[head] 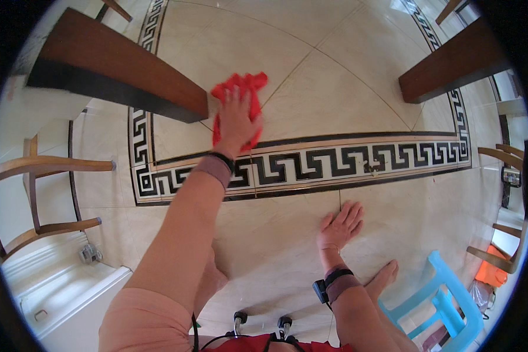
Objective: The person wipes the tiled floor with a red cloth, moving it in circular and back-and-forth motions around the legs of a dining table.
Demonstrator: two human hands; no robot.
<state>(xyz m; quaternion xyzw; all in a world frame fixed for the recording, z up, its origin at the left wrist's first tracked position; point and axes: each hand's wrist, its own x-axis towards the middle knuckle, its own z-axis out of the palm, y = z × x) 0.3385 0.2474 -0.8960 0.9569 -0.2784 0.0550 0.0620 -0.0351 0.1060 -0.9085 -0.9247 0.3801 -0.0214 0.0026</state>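
A crumpled red cloth lies on the tiled floor, beside the foot of a dark wooden leg. My left hand presses down on the cloth with its palm, fingers pointing away from me. My right hand rests flat on the bare tile nearer to me, fingers apart, holding nothing. Between and beyond the hands runs a black and white Greek-key border. Small brownish crumbs or debris lie on that border, to the upper right of my right hand.
Another dark wooden leg stands at the upper right. Wooden chair legs are at the left, more at the right. A light-blue plastic stool lies at the lower right, near an orange object. Casters are near my feet.
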